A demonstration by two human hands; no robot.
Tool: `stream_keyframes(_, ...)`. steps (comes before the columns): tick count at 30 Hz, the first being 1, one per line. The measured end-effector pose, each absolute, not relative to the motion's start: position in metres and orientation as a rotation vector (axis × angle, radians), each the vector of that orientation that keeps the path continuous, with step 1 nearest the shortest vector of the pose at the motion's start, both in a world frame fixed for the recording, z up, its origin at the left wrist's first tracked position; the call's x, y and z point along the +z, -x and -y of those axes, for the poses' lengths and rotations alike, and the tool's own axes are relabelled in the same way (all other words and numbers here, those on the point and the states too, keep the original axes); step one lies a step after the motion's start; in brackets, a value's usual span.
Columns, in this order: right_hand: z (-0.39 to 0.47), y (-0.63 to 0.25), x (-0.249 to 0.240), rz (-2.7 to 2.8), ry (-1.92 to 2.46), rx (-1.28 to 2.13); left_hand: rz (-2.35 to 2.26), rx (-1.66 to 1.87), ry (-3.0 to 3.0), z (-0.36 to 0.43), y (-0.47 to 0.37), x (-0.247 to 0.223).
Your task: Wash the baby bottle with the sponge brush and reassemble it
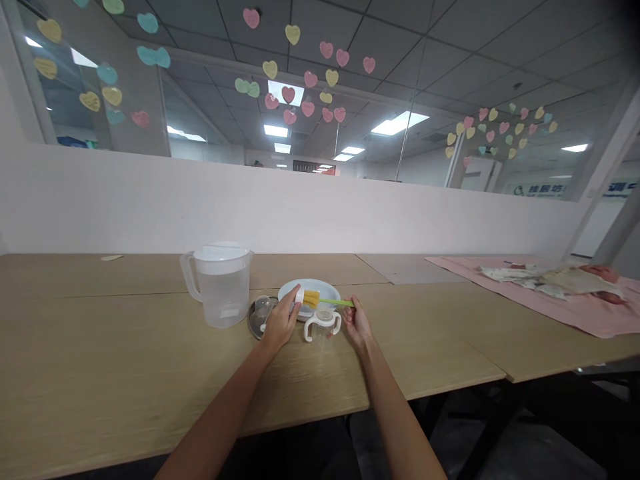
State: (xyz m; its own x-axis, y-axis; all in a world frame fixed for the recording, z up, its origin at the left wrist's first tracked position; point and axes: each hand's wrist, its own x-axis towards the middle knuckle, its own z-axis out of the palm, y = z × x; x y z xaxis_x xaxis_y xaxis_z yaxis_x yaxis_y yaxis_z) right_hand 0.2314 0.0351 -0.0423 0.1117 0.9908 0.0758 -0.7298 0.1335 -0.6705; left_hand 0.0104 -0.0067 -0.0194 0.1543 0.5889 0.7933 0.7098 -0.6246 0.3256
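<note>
My left hand [283, 323] grips a small white bottle collar [299, 295] over the near left rim of a white basin [325, 287]. My right hand [358, 321] is closed round the thin green handle of a bottle brush [345, 303]. The brush lies level, and its yellow head points left and meets the collar; whether it is inside cannot be told. Below the brush, a clear baby bottle [323, 327] with two white handles stands on the table in front of the basin. Beside my left hand, a clear dome-shaped cover [263, 307] rests on a round metal dish [254, 327].
A clear lidded pitcher [223, 290] of water stands to the left. On the far right, a pink cloth [575, 313] bears a doll-like figure [575, 279] and white fabric. The wooden table [150, 373] meets a white wall [320, 213] at the back; its front edge is near me.
</note>
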Motion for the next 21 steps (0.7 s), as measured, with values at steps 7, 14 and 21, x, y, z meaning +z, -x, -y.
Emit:
stream_keyframes(7,-0.038,-0.235,-0.045,0.503,0.617,1.311,1.432,-1.553,2.231,0.003,-0.011,-0.023)
stream_keyframes(14,-0.034,-0.233,-0.041,0.547,0.51,1.385,1.54,-1.585,2.216,-0.005,-0.008,-0.029)
stream_keyframes(21,-0.033,-0.231,-0.041,0.599,0.509,1.354,1.51,-1.576,2.214,-0.005,-0.012,-0.032)
